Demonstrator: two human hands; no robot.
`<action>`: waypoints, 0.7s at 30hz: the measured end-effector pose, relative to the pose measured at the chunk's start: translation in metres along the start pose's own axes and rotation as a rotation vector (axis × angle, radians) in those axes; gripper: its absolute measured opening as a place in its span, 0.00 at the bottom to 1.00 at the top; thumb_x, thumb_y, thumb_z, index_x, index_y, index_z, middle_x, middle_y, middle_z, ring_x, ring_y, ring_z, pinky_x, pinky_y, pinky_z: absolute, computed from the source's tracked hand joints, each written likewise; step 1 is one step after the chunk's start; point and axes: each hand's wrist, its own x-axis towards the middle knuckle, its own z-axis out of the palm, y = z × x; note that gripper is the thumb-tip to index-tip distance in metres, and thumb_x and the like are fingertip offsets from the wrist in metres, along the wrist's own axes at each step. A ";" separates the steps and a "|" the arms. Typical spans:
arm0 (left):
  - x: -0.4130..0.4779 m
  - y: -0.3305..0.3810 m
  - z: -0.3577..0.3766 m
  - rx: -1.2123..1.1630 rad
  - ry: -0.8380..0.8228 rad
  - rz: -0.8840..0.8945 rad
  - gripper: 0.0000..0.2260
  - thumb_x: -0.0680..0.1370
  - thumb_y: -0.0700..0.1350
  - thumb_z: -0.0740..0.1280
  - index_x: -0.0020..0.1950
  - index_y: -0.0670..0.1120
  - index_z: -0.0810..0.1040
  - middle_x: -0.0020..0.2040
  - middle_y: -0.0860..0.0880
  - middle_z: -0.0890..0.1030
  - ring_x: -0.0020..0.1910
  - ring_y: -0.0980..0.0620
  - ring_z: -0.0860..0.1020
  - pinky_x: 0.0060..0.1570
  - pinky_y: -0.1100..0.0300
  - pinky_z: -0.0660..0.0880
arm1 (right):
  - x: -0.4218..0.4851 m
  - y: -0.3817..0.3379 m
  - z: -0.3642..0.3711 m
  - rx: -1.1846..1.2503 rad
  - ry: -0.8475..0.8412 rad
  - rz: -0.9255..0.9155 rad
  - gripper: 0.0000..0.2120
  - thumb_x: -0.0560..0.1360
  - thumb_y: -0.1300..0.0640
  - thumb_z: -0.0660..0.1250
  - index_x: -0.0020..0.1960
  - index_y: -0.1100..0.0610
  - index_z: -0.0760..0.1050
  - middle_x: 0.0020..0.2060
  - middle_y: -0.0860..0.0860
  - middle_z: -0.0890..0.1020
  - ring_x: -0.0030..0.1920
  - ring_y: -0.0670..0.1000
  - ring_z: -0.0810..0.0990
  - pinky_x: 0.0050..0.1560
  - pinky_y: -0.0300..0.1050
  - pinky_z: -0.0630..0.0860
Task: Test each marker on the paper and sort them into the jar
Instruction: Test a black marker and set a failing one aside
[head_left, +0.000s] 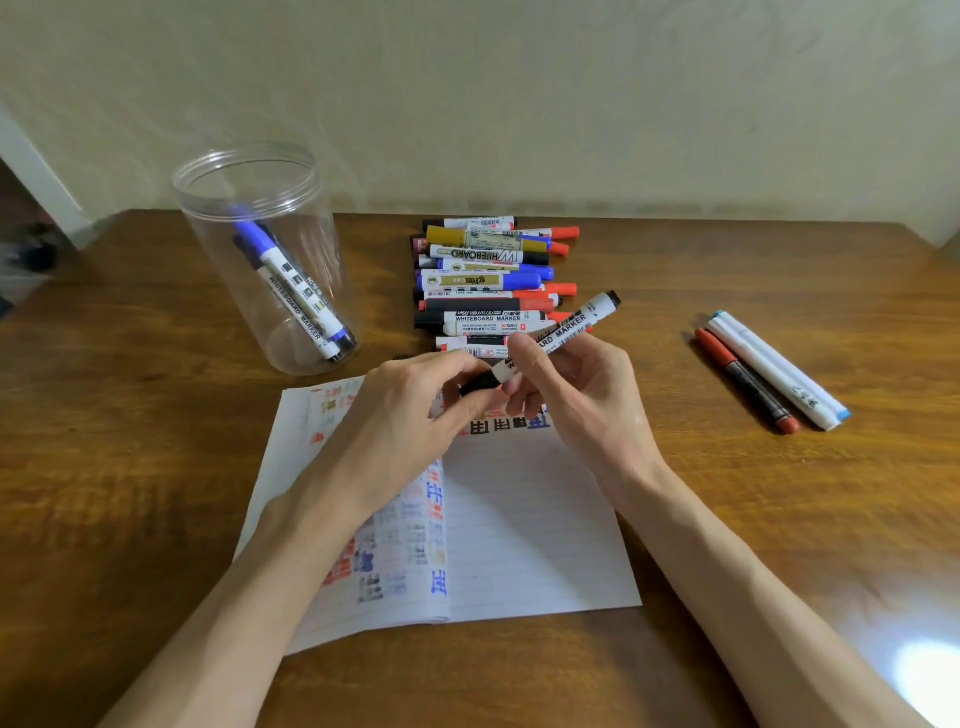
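Note:
My right hand (576, 395) holds the white barrel of a black whiteboard marker (566, 332), which slants up to the right. My left hand (410, 410) pinches its black cap end (478, 384) just above the open notebook paper (524, 525), which bears red, blue and black test marks. A pile of several markers (488, 280) lies behind my hands. The clear plastic jar (260, 249) stands at the back left with a blue marker (280, 270) and a black one leaning inside.
Three markers lie apart at the right: a red-capped dark one (748, 384) and two white ones with light blue ends (774, 369). The wooden table (130, 467) ends at a wall behind. A bright glare sits at the front right corner.

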 end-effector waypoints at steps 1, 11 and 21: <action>0.000 0.000 0.001 0.006 -0.012 -0.015 0.13 0.81 0.55 0.66 0.56 0.49 0.83 0.45 0.57 0.84 0.42 0.60 0.81 0.39 0.65 0.76 | 0.000 0.000 0.000 -0.002 -0.004 -0.002 0.11 0.84 0.55 0.68 0.52 0.64 0.80 0.38 0.59 0.85 0.35 0.53 0.84 0.37 0.43 0.81; 0.005 0.003 -0.007 -0.262 -0.184 -0.166 0.11 0.84 0.50 0.64 0.59 0.50 0.84 0.51 0.55 0.86 0.53 0.52 0.83 0.51 0.52 0.80 | 0.001 -0.010 -0.010 -0.035 -0.080 -0.099 0.13 0.85 0.59 0.65 0.48 0.69 0.77 0.36 0.57 0.83 0.35 0.51 0.82 0.39 0.41 0.78; 0.000 0.001 0.001 -0.107 -0.114 -0.080 0.08 0.85 0.51 0.64 0.57 0.51 0.80 0.47 0.53 0.84 0.47 0.51 0.83 0.43 0.46 0.79 | 0.001 -0.008 -0.002 0.051 0.079 0.094 0.10 0.82 0.53 0.72 0.54 0.60 0.85 0.38 0.56 0.86 0.38 0.53 0.84 0.43 0.48 0.79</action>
